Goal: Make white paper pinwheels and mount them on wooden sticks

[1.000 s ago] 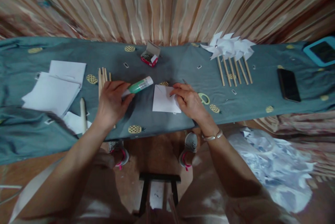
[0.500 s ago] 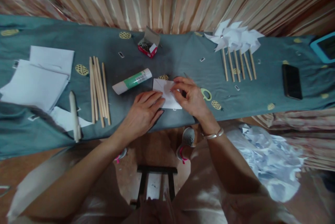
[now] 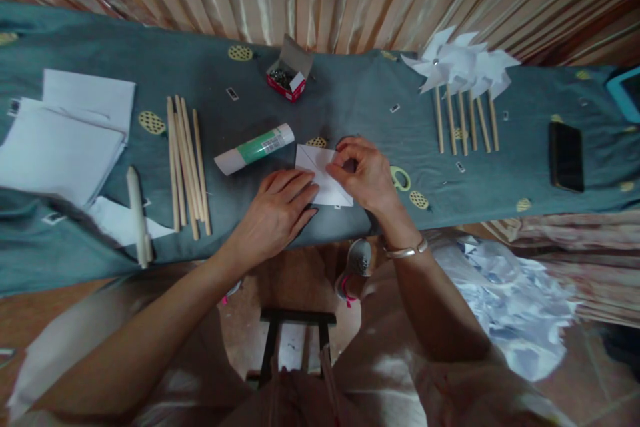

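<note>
A small white paper square [image 3: 315, 159] with crease lines lies near the table's front edge. My left hand [image 3: 277, 210] rests flat on its left side, fingers spread a little. Over its upper right part is my right hand [image 3: 364, 172], thumb and forefinger pinched at the paper; what is between them is too small to make out. A green and white glue stick [image 3: 257, 148] lies to the left of the paper. Just right of my right hand, the pale green handle of scissors [image 3: 401, 178] shows, the rest hidden.
Wooden sticks [image 3: 187, 170], a white knife-like tool [image 3: 137, 214] and stacked paper [image 3: 63, 147] lie left. A red box of metal pins [image 3: 287, 84] stands open behind. White pinwheels [image 3: 463, 67], a black phone [image 3: 566, 156] and a blue-framed device [image 3: 623, 97] are right.
The view has shifted slightly. My right thumb and fingertips have moved a little on the paper, and the thin dark thing by them no longer shows. My left hand stays on the paper.
</note>
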The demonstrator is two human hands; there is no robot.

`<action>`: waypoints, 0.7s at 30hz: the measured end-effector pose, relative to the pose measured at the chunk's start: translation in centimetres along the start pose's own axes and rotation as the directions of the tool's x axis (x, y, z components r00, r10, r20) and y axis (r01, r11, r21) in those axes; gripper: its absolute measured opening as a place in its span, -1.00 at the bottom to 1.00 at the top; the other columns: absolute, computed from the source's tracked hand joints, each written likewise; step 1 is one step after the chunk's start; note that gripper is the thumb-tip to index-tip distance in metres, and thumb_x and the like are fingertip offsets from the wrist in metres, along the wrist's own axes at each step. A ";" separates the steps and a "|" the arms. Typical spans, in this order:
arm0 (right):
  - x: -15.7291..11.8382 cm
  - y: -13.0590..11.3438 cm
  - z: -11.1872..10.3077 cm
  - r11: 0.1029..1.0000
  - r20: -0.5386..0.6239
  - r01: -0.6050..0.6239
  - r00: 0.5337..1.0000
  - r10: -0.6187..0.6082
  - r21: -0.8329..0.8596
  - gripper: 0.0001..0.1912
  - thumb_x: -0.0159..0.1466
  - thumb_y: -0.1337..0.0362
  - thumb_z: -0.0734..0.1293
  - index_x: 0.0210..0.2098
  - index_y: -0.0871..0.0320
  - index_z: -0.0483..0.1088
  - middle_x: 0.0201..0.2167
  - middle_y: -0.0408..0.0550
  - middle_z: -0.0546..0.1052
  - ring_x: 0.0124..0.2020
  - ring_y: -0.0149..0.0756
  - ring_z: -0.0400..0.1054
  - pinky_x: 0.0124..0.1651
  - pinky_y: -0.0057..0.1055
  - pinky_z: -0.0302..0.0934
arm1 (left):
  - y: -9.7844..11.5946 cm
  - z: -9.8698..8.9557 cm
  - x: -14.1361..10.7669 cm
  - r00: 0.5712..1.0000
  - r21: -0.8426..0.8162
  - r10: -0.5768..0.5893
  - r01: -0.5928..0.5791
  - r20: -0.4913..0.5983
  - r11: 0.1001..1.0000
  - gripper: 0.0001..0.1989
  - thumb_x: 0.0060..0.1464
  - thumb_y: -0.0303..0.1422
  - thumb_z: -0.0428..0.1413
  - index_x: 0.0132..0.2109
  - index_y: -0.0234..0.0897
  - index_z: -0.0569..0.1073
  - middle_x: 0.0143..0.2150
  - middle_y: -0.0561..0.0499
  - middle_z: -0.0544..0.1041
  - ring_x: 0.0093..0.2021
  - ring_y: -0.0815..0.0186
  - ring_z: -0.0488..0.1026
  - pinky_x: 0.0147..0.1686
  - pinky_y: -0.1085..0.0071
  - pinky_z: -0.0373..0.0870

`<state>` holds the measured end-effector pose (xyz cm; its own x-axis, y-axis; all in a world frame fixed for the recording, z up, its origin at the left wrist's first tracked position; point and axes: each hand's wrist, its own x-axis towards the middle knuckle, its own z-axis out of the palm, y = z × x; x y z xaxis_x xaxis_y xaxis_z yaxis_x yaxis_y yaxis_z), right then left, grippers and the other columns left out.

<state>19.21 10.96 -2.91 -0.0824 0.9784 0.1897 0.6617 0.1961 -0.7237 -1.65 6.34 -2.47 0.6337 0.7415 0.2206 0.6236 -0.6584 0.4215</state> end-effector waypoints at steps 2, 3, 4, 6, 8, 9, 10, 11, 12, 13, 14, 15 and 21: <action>0.0 0.0 -0.1 1.000 0.010 0.003 1.000 -0.003 -0.007 -0.89 0.10 0.36 0.40 -0.52 0.09 0.41 -0.19 -0.04 0.53 -0.10 -0.18 0.40 0.12 -0.12 0.25 | 0.0 0.0 0.0 1.000 -0.017 -0.006 0.006 0.001 1.000 -0.66 0.30 -0.29 0.00 0.13 -0.28 0.45 0.22 -0.21 0.45 0.23 -0.01 0.32 0.21 -0.05 0.26; 0.0 0.0 -0.1 1.000 0.011 0.001 1.000 0.000 -0.011 -0.90 0.10 0.37 0.40 -0.51 0.09 0.41 -0.18 -0.03 0.53 -0.10 -0.18 0.40 0.12 -0.12 0.25 | 0.0 0.0 0.0 1.000 -0.020 -0.007 0.007 0.003 1.000 -0.66 0.30 -0.29 0.00 0.13 -0.28 0.45 0.22 -0.21 0.44 0.23 -0.02 0.32 0.21 -0.05 0.26; 0.0 0.0 -0.1 1.000 0.010 -0.003 1.000 0.004 -0.014 -0.90 0.10 0.37 0.40 -0.51 0.09 0.41 -0.17 -0.03 0.53 -0.10 -0.18 0.40 0.11 -0.12 0.25 | 0.0 0.0 0.0 1.000 -0.018 -0.006 0.006 0.004 1.000 -0.66 0.30 -0.29 0.00 0.13 -0.29 0.45 0.22 -0.21 0.44 0.23 -0.02 0.32 0.21 -0.05 0.26; -0.1 -0.1 -0.1 1.000 0.004 -0.010 1.000 0.010 -0.013 -0.90 0.09 0.39 0.40 -0.51 0.10 0.41 -0.17 -0.01 0.53 -0.11 -0.18 0.41 0.11 -0.12 0.25 | 0.0 -0.1 0.1 1.000 -0.007 0.000 0.000 0.007 1.000 -0.66 0.31 -0.29 -0.01 0.13 -0.32 0.45 0.22 -0.23 0.44 0.24 -0.02 0.31 0.21 -0.05 0.26; -0.1 -0.2 -0.1 1.000 0.002 -0.011 1.000 0.011 -0.007 -0.90 0.10 0.40 0.39 -0.50 0.11 0.41 -0.16 0.00 0.53 -0.11 -0.18 0.41 0.12 -0.13 0.26 | 0.0 -0.1 0.1 1.000 0.001 0.001 -0.001 0.011 1.000 -0.65 0.31 -0.29 -0.01 0.13 -0.32 0.45 0.21 -0.23 0.44 0.23 -0.03 0.31 0.21 -0.05 0.26; -0.1 -0.2 -0.1 1.000 0.004 -0.011 1.000 0.011 -0.004 -0.91 0.10 0.40 0.38 -0.49 0.11 0.42 -0.16 0.00 0.53 -0.11 -0.19 0.41 0.12 -0.14 0.26 | 0.0 -0.1 0.1 1.000 -0.001 -0.001 0.001 0.013 1.000 -0.66 0.31 -0.29 -0.02 0.13 -0.31 0.45 0.21 -0.23 0.45 0.23 -0.03 0.31 0.21 -0.06 0.25; -0.1 -0.1 -0.1 1.000 0.007 -0.009 1.000 0.009 0.000 -0.91 0.11 0.39 0.38 -0.49 0.10 0.42 -0.16 -0.01 0.53 -0.11 -0.19 0.41 0.12 -0.14 0.26 | 0.0 -0.2 0.1 1.000 -0.008 -0.004 0.004 0.014 1.000 -0.66 0.31 -0.29 -0.01 0.13 -0.30 0.46 0.21 -0.23 0.45 0.23 -0.02 0.32 0.21 -0.06 0.25; -0.1 -0.1 -0.1 1.000 0.011 -0.007 1.000 0.007 0.002 -0.92 0.12 0.39 0.37 -0.48 0.10 0.42 -0.16 -0.02 0.53 -0.11 -0.20 0.41 0.12 -0.14 0.26 | 0.0 -0.2 0.1 1.000 -0.015 -0.008 0.008 0.016 1.000 -0.66 0.31 -0.29 -0.01 0.13 -0.28 0.46 0.21 -0.22 0.45 0.23 -0.02 0.32 0.21 -0.07 0.25; -0.1 -0.1 -0.1 1.000 0.014 -0.005 1.000 0.005 0.004 -0.92 0.12 0.39 0.37 -0.47 0.09 0.42 -0.15 -0.02 0.53 -0.11 -0.20 0.41 0.12 -0.14 0.26 | 0.0 -0.2 0.2 1.000 -0.021 -0.009 0.010 0.016 1.000 -0.67 0.30 -0.29 -0.01 0.12 -0.27 0.46 0.20 -0.22 0.46 0.22 -0.02 0.32 0.21 -0.07 0.24; -0.2 0.0 -0.2 1.000 0.017 -0.001 1.000 0.001 0.005 -0.93 0.12 0.38 0.37 -0.46 0.09 0.43 -0.15 -0.02 0.53 -0.11 -0.20 0.41 0.12 -0.14 0.26 | 0.0 -0.3 0.2 1.000 -0.023 -0.009 0.010 0.015 1.000 -0.67 0.30 -0.29 0.00 0.12 -0.27 0.47 0.20 -0.22 0.46 0.22 -0.02 0.33 0.21 -0.07 0.24; -0.2 0.0 -0.2 1.000 0.018 0.004 1.000 -0.004 0.005 -0.93 0.12 0.39 0.37 -0.45 0.09 0.43 -0.15 -0.02 0.53 -0.11 -0.20 0.41 0.11 -0.14 0.26 | 0.0 -0.3 0.2 1.000 -0.019 -0.006 0.006 0.013 1.000 -0.67 0.30 -0.29 0.00 0.11 -0.28 0.47 0.20 -0.22 0.47 0.22 -0.02 0.33 0.21 -0.07 0.24; -0.1 0.1 -0.2 1.000 0.016 0.009 1.000 -0.009 0.004 -0.93 0.12 0.39 0.36 -0.44 0.10 0.43 -0.16 -0.02 0.53 -0.12 -0.21 0.41 0.11 -0.15 0.26 | 0.0 -0.3 0.2 1.000 -0.009 0.001 -0.001 0.010 1.000 -0.67 0.30 -0.28 0.00 0.11 -0.29 0.47 0.19 -0.22 0.47 0.22 -0.02 0.33 0.21 -0.06 0.24; -0.2 0.1 -0.3 1.000 -0.067 -0.010 0.998 0.011 0.014 -0.85 0.16 0.42 0.26 -0.37 0.12 0.45 -0.28 -0.06 0.56 -0.26 -0.28 0.43 -0.05 -0.27 0.30 | -0.3 -0.2 0.2 0.999 0.035 0.030 -0.030 -0.011 0.999 -0.67 0.29 -0.26 0.03 0.10 -0.32 0.46 0.17 -0.23 0.49 0.19 -0.01 0.36 0.18 -0.04 0.25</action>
<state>19.52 10.79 -2.87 -0.0248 0.9738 0.2260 0.6521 0.1871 -0.7347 -1.74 6.70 -2.38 0.6471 0.7226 0.2431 0.6201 -0.6843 0.3837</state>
